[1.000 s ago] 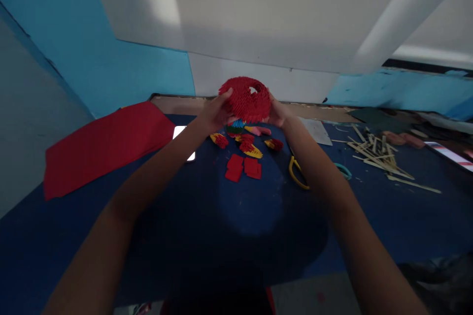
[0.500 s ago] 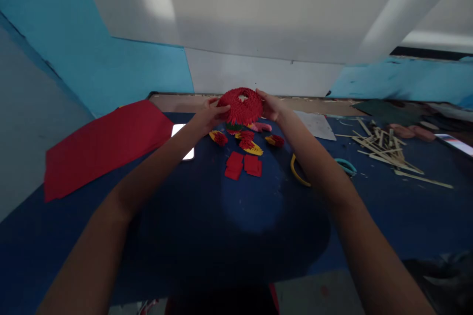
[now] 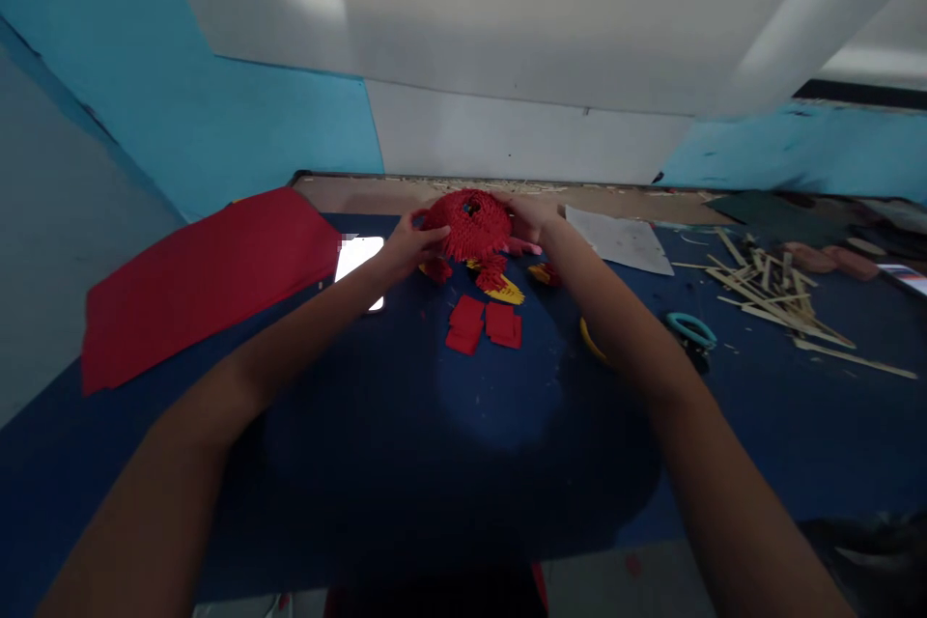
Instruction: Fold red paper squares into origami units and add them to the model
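A red dome of many small folded paper pieces (image 3: 469, 234), with a hole in its top, is held at the far side of the table. My left hand (image 3: 412, 245) grips its left side, thumb in front. On the opposite side my right hand (image 3: 531, 216) is closed against the rim, its fingertips partly hidden. Just below the dome lie a red-and-yellow folded paper piece (image 3: 492, 274) and two similar ones, left (image 3: 435, 271) and right (image 3: 543, 274). A pink object (image 3: 522, 247) shows beside my right hand. Nearer me are small red paper stacks (image 3: 464, 324).
A large red sheet (image 3: 210, 282) covers the table's left; a lit phone (image 3: 354, 261) lies beside it. To the right are white paper (image 3: 621, 239), a teal looped handle (image 3: 691, 329), a yellow curved handle (image 3: 590, 340) under my forearm, and a pile of thin sticks (image 3: 778, 294).
Both hands have lowered the red dome slightly, and it now hides the green part that showed beneath it. The view has shifted a little.
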A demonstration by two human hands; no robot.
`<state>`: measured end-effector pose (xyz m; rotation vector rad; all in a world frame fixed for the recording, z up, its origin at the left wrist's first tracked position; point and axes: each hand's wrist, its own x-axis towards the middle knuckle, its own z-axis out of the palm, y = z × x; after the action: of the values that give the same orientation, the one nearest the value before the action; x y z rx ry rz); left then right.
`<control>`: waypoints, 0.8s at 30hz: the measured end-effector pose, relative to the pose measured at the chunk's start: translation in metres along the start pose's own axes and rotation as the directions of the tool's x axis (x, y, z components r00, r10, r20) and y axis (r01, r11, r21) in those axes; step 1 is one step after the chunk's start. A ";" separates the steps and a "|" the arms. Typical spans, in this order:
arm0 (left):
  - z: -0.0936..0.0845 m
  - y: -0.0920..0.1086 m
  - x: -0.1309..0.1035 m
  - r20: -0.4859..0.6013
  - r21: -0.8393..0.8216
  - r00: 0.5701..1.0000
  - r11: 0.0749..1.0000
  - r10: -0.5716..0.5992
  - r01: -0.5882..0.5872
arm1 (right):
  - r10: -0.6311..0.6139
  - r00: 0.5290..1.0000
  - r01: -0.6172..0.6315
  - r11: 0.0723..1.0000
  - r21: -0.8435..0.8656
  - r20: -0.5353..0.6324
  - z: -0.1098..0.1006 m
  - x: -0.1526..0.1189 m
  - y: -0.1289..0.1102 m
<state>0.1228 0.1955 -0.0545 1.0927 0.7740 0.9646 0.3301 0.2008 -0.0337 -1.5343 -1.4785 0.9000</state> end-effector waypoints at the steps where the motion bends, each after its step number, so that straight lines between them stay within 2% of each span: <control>1: 0.000 -0.001 -0.001 -0.008 0.002 1.000 1.000 -0.011 0.011 | 0.019 0.999 -0.021 0.999 0.026 0.043 0.001 -0.001 0.001; 5: 0.001 -0.003 -0.003 -0.014 -0.011 1.000 1.000 -0.028 0.028 | 0.083 0.980 -0.112 0.982 0.150 0.183 0.001 -0.005 0.003; 10: -0.001 -0.003 -0.002 -0.011 -0.006 0.999 0.999 -0.052 0.052 | 0.135 0.977 -0.182 0.933 0.310 0.166 0.000 -0.004 0.008; 14: -0.004 -0.003 0.001 -0.024 -0.024 0.999 0.999 -0.046 0.045 | 0.177 0.984 -0.178 0.943 0.283 0.027 -0.002 -0.004 0.015; 18: -0.006 0.002 -0.006 -0.046 0.008 0.998 0.999 -0.033 0.034 | 0.164 0.973 -0.121 0.961 0.250 -0.162 -0.013 -0.010 0.023; 22: -0.011 0.007 -0.026 -0.099 0.156 0.995 0.988 0.008 0.008 | 0.104 0.913 -0.048 0.988 0.149 -0.394 -0.027 -0.027 0.030; 24: -0.013 0.009 -0.038 -0.130 0.250 0.990 0.968 0.052 -0.018 | 0.058 0.882 -0.027 0.997 0.072 -0.468 -0.031 -0.042 0.030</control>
<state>0.0939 0.1670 -0.0482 1.2699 1.0110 0.9977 0.3680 0.1568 -0.0491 -1.6021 -1.0567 0.5359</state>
